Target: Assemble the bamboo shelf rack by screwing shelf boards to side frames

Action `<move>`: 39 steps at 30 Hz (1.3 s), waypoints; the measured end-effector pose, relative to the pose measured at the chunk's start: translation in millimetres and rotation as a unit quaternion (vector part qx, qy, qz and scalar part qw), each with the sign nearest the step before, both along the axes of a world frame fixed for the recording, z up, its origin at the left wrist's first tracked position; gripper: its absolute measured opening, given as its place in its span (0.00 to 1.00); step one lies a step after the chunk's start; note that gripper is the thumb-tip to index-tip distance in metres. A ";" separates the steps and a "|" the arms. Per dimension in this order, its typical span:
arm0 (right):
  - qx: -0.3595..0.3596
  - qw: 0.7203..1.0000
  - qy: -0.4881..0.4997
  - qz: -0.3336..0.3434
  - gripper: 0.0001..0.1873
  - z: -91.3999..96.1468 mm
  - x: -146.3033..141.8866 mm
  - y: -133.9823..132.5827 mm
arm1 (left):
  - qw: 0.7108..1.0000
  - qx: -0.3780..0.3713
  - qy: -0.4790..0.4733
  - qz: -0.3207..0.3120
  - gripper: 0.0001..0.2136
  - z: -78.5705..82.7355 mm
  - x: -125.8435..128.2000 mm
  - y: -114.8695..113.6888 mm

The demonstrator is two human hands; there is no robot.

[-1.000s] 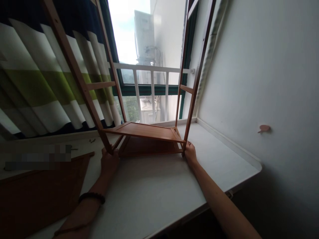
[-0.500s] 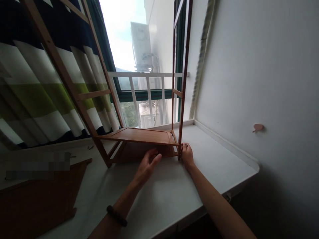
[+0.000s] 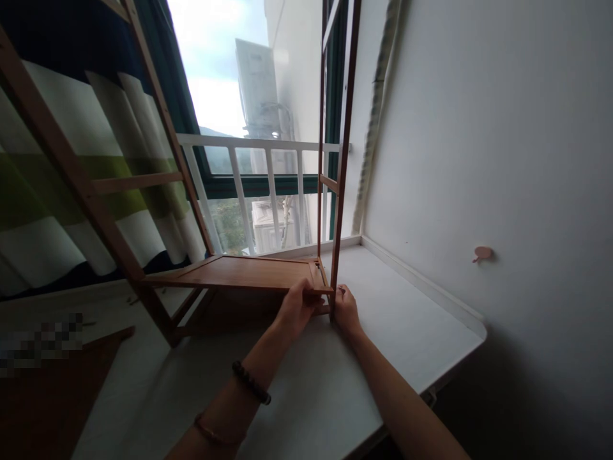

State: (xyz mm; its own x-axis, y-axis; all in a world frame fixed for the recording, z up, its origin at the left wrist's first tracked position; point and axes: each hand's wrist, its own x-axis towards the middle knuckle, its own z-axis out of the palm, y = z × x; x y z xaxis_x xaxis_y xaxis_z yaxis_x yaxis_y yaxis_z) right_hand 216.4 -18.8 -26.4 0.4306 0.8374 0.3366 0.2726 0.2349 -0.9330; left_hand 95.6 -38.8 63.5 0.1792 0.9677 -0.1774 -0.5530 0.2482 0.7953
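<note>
A brown wooden rack stands on the white surface, with tall side frames and a panelled shelf board [image 3: 249, 273] low between them. My left hand [image 3: 297, 308] is closed on the front edge of that board near its right end, thumb on top and the other fingers mostly hidden beneath. On the outer side of the front right post [image 3: 339, 223], close to its foot, my right hand [image 3: 347, 312] is curled with its fingers pressed together. A tiny dark spot shows at those fingertips, too small to name. A second, lower board [image 3: 234, 310] lies in shadow under the shelf.
Another brown wooden panel [image 3: 52, 396] lies at the left on the white tabletop [image 3: 306, 396]. Small hardware pieces [image 3: 134, 299] are scattered behind it. A raised rim [image 3: 421, 281] runs along the white wall. Behind the rack are a striped curtain [image 3: 105, 217] and a white window railing [image 3: 239, 144].
My left hand has moved right and up from open below the shelf and closed on its right front edge. My right hand stays by the post. The view has shifted slightly right.
</note>
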 end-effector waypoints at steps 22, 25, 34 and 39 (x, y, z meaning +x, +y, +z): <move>0.001 1.000 0.005 -0.017 0.12 0.6 -0.2 0.0 | 0.986 0.112 -0.101 -0.072 0.09 25.4 1.7 6.9; 0.002 1.000 0.013 -0.011 0.11 1.5 -0.2 -0.4 | 0.985 0.121 -0.113 -0.052 0.10 25.3 3.9 3.9; 0.021 0.997 0.071 0.000 0.12 4.9 -1.1 -2.6 | 0.985 0.137 -0.107 -0.016 0.09 23.4 8.5 5.0; 0.041 0.990 0.136 0.017 0.16 20.9 1.3 -7.7 | 0.986 0.132 -0.099 -0.012 0.07 28.8 10.0 2.7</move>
State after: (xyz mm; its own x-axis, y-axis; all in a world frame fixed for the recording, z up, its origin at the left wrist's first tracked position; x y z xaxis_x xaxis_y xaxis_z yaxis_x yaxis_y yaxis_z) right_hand 217.8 -26.5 -5.4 0.4868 0.8274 0.2801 0.0052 0.3179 -0.9481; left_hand 105.6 -36.1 92.4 0.2075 0.9707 0.1214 -0.7000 0.0606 0.7116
